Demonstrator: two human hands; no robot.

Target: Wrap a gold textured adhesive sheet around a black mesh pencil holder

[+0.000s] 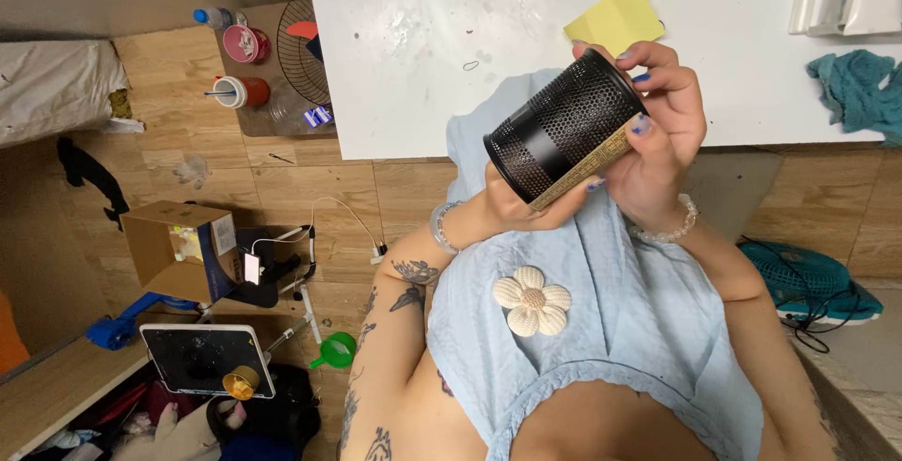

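A black mesh metal cup (564,123), a round pen holder, is tilted on its side in front of my chest. My right hand (662,137) wraps its upper right side, fingers over the rim. Cupped under the cup's lower edge is my left hand (521,209). Between the cup and my right palm lies a flat gold patterned strip (587,168). A pale blue cloth (601,320) with a cream flower ornament (532,300) drapes over my lap below the cup.
A white table (423,57) stands ahead with a yellow sticky note (615,17), a teal cloth (860,90) and white tubes at its far right. On the floor left lie a cardboard box (178,250), a tablet on a stand (207,359) and cups.
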